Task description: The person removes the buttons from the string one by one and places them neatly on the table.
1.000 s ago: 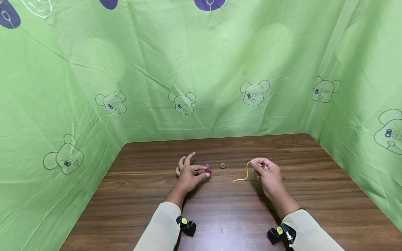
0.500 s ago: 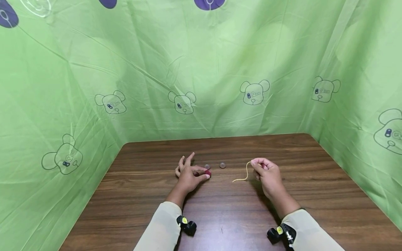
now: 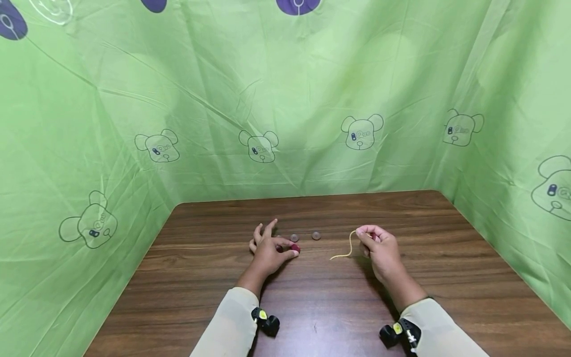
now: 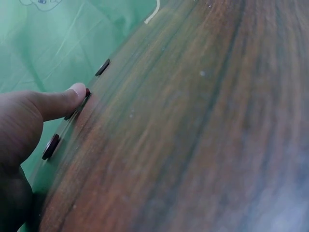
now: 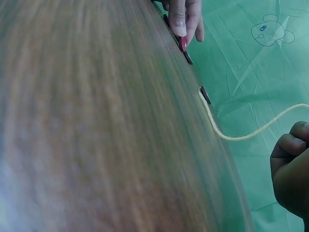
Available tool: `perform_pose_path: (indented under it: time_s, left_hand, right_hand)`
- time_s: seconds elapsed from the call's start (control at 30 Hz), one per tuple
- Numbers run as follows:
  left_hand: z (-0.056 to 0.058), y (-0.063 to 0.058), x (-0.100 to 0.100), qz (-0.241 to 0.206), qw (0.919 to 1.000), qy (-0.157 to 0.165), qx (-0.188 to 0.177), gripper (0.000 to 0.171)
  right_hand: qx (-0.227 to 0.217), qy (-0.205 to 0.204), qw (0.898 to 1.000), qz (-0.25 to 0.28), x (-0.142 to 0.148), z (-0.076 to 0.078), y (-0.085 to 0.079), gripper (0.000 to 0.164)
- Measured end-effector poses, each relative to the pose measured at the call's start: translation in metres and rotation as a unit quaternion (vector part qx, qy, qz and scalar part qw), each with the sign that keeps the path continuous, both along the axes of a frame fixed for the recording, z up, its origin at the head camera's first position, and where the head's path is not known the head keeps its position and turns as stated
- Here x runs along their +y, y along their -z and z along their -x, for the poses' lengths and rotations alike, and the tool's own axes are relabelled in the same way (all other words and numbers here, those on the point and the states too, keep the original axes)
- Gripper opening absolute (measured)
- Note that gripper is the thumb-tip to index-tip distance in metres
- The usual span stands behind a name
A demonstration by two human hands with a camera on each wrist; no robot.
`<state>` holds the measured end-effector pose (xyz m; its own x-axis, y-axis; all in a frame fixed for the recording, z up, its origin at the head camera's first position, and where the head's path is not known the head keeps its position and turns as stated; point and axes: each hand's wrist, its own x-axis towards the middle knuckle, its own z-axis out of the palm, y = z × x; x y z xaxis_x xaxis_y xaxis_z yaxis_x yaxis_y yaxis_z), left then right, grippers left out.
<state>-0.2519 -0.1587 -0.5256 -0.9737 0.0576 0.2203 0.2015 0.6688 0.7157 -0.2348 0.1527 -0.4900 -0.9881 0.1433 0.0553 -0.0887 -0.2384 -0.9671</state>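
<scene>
The left hand pinched the red button between thumb and forefinger, its other fingers spread. Left of the red button lay a dark button, half hidden in the thumb-and-finger gap from the head but plain to the left wrist camera. Just beyond the red button was a grey button; another grey button lay to its right. Farther right of it, the yellow string trailed onto the table from the right hand, which pinched its upper part, fingers curled. A small red piece showed there from the head only. Compared with a second earlier, the red button had come slightly nearer the wearer, uncovering the grey button behind.
</scene>
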Motion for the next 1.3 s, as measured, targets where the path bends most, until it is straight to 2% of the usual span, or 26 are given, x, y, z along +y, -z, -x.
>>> perform_pose_path:
  time_s: [0.93,1.17,1.3]
  left_hand:
    - [-0.0004,0.0002,0.0004,0.009,1.0000,0.001,0.000,0.017]
    - [-0.0005,-0.0002,0.0002,0.010,0.9999,-0.002,-0.002,0.018]
    - [-0.0007,-0.0003,0.0000,0.008,1.0000,-0.004,0.000,0.019]
  right_hand:
    - [0.005,-0.014,1.000,0.013,-0.0002,-0.0014,0.0007,0.019]
    - [-0.009,-0.025,1.000,0.013,0.0010,-0.0004,0.0017,0.022]
    - [-0.030,-0.050,0.998,0.023,0.0021,0.0005,0.0012,0.017]
